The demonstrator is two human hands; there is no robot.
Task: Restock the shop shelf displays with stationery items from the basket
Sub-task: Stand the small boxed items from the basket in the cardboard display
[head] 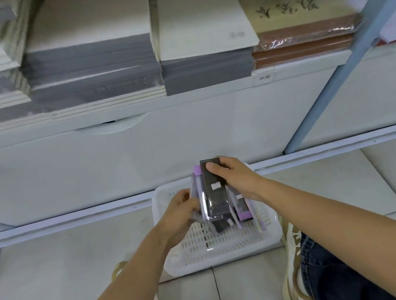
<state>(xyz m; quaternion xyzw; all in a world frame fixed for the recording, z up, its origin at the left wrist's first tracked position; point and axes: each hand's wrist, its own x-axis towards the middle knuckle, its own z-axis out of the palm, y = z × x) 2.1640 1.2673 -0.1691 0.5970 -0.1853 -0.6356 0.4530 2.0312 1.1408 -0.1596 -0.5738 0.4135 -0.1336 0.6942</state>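
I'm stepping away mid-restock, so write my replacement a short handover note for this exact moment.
Left hand grips a bundle of purple-edged packs above the basket.
Right hand holds the dark pack at the bundle's front, thumb on its face.
More packs seem to lie in the basket, which stands on the floor below the shelf.
Done: packs gathered in hand.
Left: place them on their display; none is shelved in view.

Dark and purple stationery packs, upright together over white perforated basket
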